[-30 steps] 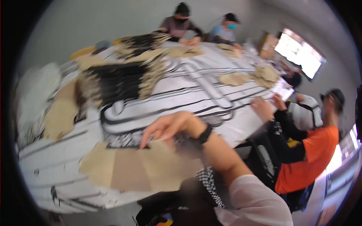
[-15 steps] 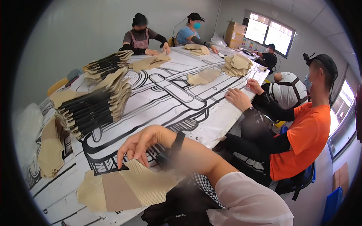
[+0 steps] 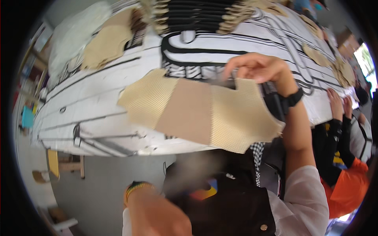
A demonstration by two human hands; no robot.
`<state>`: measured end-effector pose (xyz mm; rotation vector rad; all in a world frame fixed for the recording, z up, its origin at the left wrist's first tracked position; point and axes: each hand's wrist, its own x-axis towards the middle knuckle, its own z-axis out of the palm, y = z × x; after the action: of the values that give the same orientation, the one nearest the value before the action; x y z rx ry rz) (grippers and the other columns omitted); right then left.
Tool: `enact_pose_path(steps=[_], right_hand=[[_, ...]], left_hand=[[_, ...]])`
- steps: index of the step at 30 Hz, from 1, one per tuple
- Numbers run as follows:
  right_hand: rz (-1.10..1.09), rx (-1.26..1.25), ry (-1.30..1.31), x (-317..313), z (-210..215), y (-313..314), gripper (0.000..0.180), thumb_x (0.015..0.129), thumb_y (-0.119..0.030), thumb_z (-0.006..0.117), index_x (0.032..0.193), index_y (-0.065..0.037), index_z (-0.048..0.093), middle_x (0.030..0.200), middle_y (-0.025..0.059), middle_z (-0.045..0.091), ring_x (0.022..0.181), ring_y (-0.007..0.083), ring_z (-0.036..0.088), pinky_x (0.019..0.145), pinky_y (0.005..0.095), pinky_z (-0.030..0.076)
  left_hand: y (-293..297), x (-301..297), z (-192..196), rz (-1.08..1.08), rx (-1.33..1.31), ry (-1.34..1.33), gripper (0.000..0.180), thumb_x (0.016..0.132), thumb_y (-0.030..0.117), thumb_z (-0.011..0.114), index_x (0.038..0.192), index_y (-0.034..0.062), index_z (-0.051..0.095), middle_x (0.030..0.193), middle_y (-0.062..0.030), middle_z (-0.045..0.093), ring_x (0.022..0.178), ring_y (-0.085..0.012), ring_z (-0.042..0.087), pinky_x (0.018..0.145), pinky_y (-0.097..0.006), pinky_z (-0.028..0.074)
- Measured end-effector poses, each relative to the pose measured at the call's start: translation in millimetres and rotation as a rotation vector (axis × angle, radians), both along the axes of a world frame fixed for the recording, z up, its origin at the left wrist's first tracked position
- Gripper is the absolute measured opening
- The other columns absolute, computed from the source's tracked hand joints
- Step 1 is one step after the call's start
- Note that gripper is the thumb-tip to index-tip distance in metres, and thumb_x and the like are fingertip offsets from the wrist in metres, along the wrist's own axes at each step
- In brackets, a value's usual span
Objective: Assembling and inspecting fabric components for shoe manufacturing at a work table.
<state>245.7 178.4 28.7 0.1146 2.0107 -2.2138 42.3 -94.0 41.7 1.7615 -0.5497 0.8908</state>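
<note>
A fabric piece (image 3: 189, 112) lies near the front edge of the white table (image 3: 98, 133). It has beige mesh at both ends and a smooth tan panel in the middle. My right hand (image 3: 258, 67) is at its upper right edge, fingers bent and apart, the fingertips close to the notch there. Around that wrist is a black band. Low in the picture, my left hand (image 3: 161, 216) is blurred and close to my body, below a wrist with a bracelet. Its fingers are hidden.
Stacked beige and black pieces (image 3: 193, 17) stand at the far side. More beige pieces (image 3: 108, 39) lie at far left beside clear plastic (image 3: 78, 35). At right sits a co-worker in orange (image 3: 348, 188), hands on the table edge. A yellow chair (image 3: 53, 163) stands lower left.
My view has swung left and down, bringing my left hand and the floor into sight. The fabric piece appears farther right and higher; my right hand is still at its upper edge.
</note>
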Motion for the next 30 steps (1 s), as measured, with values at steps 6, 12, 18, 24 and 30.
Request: enact_pose_path(steps=[6,12,18,24,30], right_hand=[[-0.038,-0.127,0.006,-7,6,-19,0.074,0.072,-0.019,0.073,0.127,0.018,0.042,0.081,0.0111,0.069,0.065,0.0088,0.064,0.057,0.0161,0.044],[-0.103,-0.217,-0.034,-4,3,-22,0.075,0.069,-0.015,0.074,0.125,0.021,0.04,0.081,0.0157,0.067,0.063,0.0108,0.063,0.058,0.0175,0.046],[-0.243,-0.173,-0.011,-8,-1,-23,0.073,0.064,-0.015,0.074,0.12,0.019,0.043,0.079,0.0168,0.067,0.063,0.0147,0.064,0.058,0.0197,0.047],[-0.343,-0.108,0.072,-2,-15,-17,0.059,0.057,-0.018,0.072,0.102,0.011,0.046,0.072,0.0192,0.068,0.053,0.0203,0.065,0.054,0.0271,0.053],[-0.325,-0.119,0.097,-4,-28,-16,0.052,0.061,-0.015,0.072,0.101,0.008,0.047,0.066,0.0145,0.066,0.048,0.0154,0.061,0.05,0.0256,0.051]], left_hand=[[-47,-20,-47,0.747,-0.606,-0.28,0.018,0.086,0.0,0.067,0.071,-0.0098,0.064,0.061,-0.0138,0.063,0.051,-0.0243,0.062,0.046,-0.027,0.053],[-60,-36,-76,0.872,-0.762,-0.231,0.022,0.082,0.005,0.074,0.071,-0.0092,0.06,0.059,-0.0151,0.062,0.047,-0.0215,0.06,0.038,-0.025,0.047],[-63,-43,-90,0.914,-0.808,-0.263,0.022,0.084,0.005,0.072,0.072,-0.0086,0.06,0.058,-0.0144,0.061,0.044,-0.0204,0.059,0.038,-0.026,0.043],[-69,-46,-103,0.797,-0.84,-0.229,0.02,0.083,0.004,0.073,0.074,-0.0093,0.061,0.062,-0.0138,0.062,0.049,-0.0177,0.058,0.038,-0.025,0.042],[-68,-47,-106,0.744,-0.825,-0.272,0.019,0.083,0.004,0.073,0.075,-0.0089,0.062,0.062,-0.0122,0.062,0.049,-0.0158,0.058,0.04,-0.023,0.042]])
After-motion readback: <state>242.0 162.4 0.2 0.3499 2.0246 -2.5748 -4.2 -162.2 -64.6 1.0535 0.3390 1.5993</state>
